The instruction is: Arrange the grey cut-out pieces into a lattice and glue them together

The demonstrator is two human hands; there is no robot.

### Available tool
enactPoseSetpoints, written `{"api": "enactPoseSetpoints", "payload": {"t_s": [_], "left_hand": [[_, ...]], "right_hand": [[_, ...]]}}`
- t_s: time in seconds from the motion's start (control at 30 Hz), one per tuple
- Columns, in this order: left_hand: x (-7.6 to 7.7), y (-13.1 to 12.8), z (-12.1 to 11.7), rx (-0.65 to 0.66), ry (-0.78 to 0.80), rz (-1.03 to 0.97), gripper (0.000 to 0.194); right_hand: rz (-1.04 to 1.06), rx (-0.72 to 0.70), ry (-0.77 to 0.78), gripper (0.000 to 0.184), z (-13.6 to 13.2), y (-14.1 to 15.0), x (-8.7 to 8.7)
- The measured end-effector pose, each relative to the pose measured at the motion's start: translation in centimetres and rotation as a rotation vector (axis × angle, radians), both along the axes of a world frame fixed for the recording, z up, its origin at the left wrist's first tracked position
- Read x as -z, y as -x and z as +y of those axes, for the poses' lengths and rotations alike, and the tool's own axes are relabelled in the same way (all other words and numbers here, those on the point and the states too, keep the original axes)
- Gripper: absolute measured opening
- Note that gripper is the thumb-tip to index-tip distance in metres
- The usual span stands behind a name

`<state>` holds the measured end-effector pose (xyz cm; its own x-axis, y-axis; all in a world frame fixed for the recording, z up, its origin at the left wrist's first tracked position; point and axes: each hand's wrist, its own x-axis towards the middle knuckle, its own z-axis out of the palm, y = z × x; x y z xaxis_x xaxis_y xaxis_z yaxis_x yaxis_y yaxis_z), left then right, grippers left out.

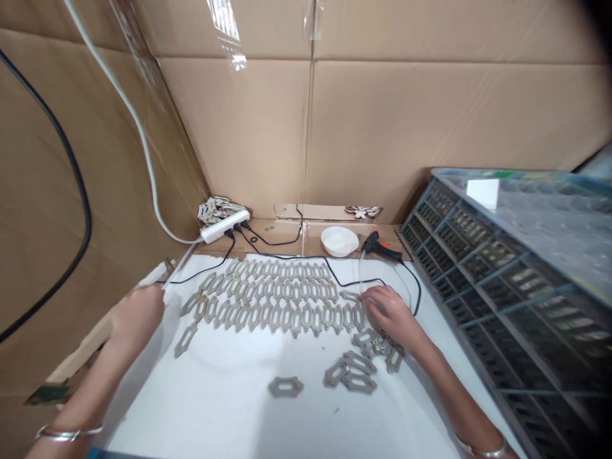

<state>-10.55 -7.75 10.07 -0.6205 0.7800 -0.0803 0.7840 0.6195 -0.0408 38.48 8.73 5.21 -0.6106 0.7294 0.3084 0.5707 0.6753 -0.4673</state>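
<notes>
Several flat grey cut-out pieces (277, 299) lie in rows on a white sheet (229, 395). My right hand (389, 312) rests palm down at the right end of the rows, fingers curled over a piece there. A loose pile of the same pieces (356, 373) lies just below that hand. One single piece (285, 386) sits alone nearer me. My left hand (138, 312) is at the sheet's left edge, closed around a thin clear stick (174, 271) that points up and away.
A black glue gun (380, 248) and a white bowl (339, 241) stand at the back. A white power strip (224, 226) with black cables sits back left. A dark slotted rack (502, 280) fills the right. Cardboard walls surround the work area.
</notes>
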Motion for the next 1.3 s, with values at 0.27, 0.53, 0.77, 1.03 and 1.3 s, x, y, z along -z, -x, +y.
{"api": "enactPoseSetpoints", "payload": {"t_s": [0.27, 0.53, 0.77, 1.03, 1.3], "left_hand": [[0.0, -0.3, 3.3, 0.127, 0.005, 0.272, 0.038], [1.8, 1.6, 5.5, 0.031, -0.004, 0.165, 0.036], [0.4, -0.8, 2.9, 0.062, -0.019, 0.197, 0.041], [0.3, -7.8, -0.8, 0.383, -0.168, -0.324, 0.028], [0.5, -22.0, -1.6, 0.951, 0.059, -0.632, 0.027]], "right_hand": [[-0.003, 0.0, -0.014, 0.024, -0.1, 0.0, -0.1], [0.004, -0.004, -0.016, 0.023, -0.1, 0.1, -0.1], [0.01, 0.01, -0.02, 0.023, -0.4, 0.3, -0.5], [0.045, 0.07, 0.009, 0.022, -0.6, 0.3, -0.9], [0.034, -0.094, 0.457, 0.018, -1.5, 0.4, -2.2]]}}
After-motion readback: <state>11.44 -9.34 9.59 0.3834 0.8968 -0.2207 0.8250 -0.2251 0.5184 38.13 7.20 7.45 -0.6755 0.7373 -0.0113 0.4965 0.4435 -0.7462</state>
